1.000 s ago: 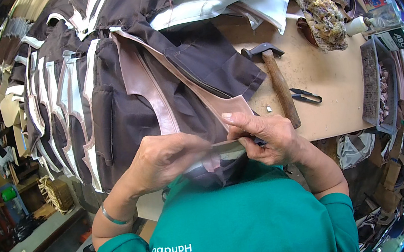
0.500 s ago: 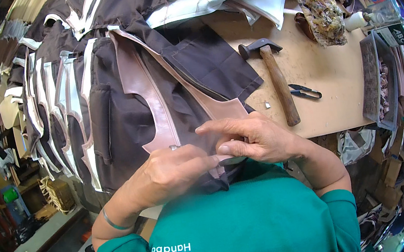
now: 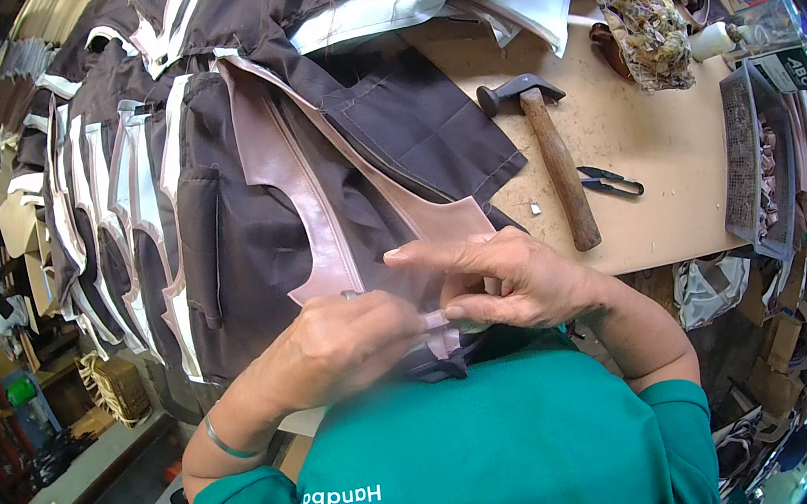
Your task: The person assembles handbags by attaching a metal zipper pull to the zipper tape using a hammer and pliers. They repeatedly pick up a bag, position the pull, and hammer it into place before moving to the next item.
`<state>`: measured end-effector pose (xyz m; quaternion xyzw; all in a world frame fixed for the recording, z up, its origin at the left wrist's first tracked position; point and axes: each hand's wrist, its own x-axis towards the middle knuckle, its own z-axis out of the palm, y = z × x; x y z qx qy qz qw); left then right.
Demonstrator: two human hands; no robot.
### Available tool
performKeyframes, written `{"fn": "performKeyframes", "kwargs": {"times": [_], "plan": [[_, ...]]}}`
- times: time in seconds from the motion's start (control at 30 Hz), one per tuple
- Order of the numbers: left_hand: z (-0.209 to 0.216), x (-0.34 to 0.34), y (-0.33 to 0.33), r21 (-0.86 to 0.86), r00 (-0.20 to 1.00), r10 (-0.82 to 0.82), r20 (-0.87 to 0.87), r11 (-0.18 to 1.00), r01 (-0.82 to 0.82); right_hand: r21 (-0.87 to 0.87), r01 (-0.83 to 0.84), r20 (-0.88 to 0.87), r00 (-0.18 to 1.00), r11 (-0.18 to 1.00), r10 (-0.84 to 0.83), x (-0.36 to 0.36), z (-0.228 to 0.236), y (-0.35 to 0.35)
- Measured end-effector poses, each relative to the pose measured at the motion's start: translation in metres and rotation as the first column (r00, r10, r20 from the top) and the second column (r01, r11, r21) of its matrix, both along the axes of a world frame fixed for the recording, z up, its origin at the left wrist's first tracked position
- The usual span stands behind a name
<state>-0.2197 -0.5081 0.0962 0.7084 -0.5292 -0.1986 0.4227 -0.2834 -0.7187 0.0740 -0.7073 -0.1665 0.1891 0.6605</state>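
In front of my chest, my left hand [image 3: 349, 344] has its fingers curled in, pressed on a small pale pink tab [image 3: 443, 341] at the near end of the dark brown fabric. My right hand [image 3: 523, 278] pinches the other side of this tab between thumb and curled fingers, its index finger stretched out to the left. Just beyond the hands lies a bag piece of dark fabric with pink leather panels [image 3: 327, 246] and a long zipper between its two sides. My fingers hide part of the tab.
Right of the hands, a hammer [image 3: 559, 167] and black thread snips [image 3: 609, 181] lie on the tan table [image 3: 684, 157]. A grey plastic basket [image 3: 755, 163] of pink bits stands at its right edge. Overlapping bag pieces [image 3: 128, 185] spread to the left; a filled plastic bag [image 3: 643, 26] lies farther back.
The pink tab between the hands shows more now. My right thumb and fingers have shifted slightly, and the left hand has moved a little. The tools have stayed put.
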Motion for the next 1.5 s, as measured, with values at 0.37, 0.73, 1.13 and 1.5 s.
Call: {"fn": "performKeyframes", "kwargs": {"times": [0.37, 0.73, 1.13, 1.5], "plan": [[-0.004, -0.007, -0.002, -0.050, 0.991, 0.077, 0.105, 0.996, -0.072, 0.038, 0.058, 0.061, 0.996, 0.998, -0.060, -0.003, 0.002, 0.008], [0.002, 0.002, -0.002, 0.274, 0.951, 0.184, -0.248, 0.955, -0.113, -0.019, 0.092, 0.146, 0.985, 0.996, -0.088, -0.006, 0.002, 0.008], [0.006, 0.011, 0.000, 0.347, 0.891, 0.114, -0.440, 0.936, 0.052, -0.177, 0.142, 0.297, 0.951, 0.974, -0.085, -0.012, 0.006, 0.015], [0.014, 0.015, 0.011, 0.291, 0.852, 0.132, -0.507, 0.957, 0.024, -0.015, 0.024, 0.135, 0.991, 1.000, -0.022, -0.004, 0.005, -0.015]]}}
